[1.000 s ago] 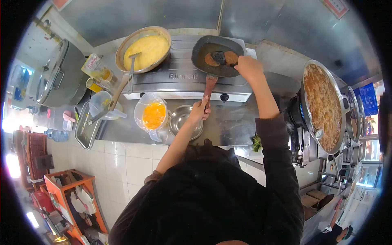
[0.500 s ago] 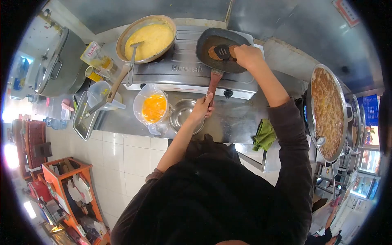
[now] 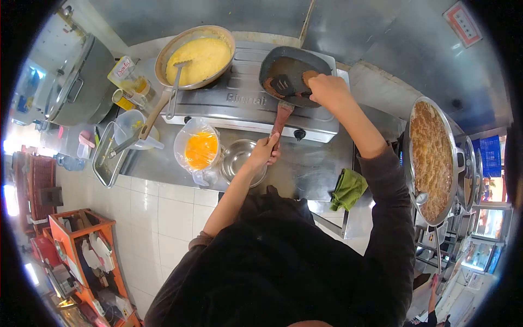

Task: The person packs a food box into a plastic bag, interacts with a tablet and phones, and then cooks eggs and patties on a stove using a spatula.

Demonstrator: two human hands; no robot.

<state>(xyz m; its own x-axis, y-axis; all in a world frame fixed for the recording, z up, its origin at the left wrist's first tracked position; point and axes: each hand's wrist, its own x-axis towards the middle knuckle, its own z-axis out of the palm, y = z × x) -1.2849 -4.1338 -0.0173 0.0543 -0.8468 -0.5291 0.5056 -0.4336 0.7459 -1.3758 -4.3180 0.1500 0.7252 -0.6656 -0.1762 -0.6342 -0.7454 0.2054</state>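
Note:
My left hand (image 3: 265, 151) is wrapped round the reddish-brown handle (image 3: 283, 115) of a dark square frying pan (image 3: 265, 70) on the stove's right side. Inside the pan is a thin layer of brown liquid with reddish-brown patches. My right hand (image 3: 330, 90), over the pan's right edge, grips a black slotted turner (image 3: 282, 85), whose head lies in the near left part of the pan. To the left on the stove, a round pan (image 3: 159, 64) contains a yellow mixture, with a metal turner (image 3: 175, 90) resting in it.
Below the stove (image 3: 248, 99) stand a plastic-covered jug of orange-yellow liquid (image 3: 201, 150) and a steel bowl (image 3: 229, 158). A green cloth (image 3: 349, 188) hangs at the counter's front edge. On the right is a large pan of bubbling brown food (image 3: 433, 163); a big pot (image 3: 81, 92) stands left.
The black turner's head has moved left and toward me across the pan. My right hand still holds it, and my left hand stays on the pan handle. The view has shifted slightly.

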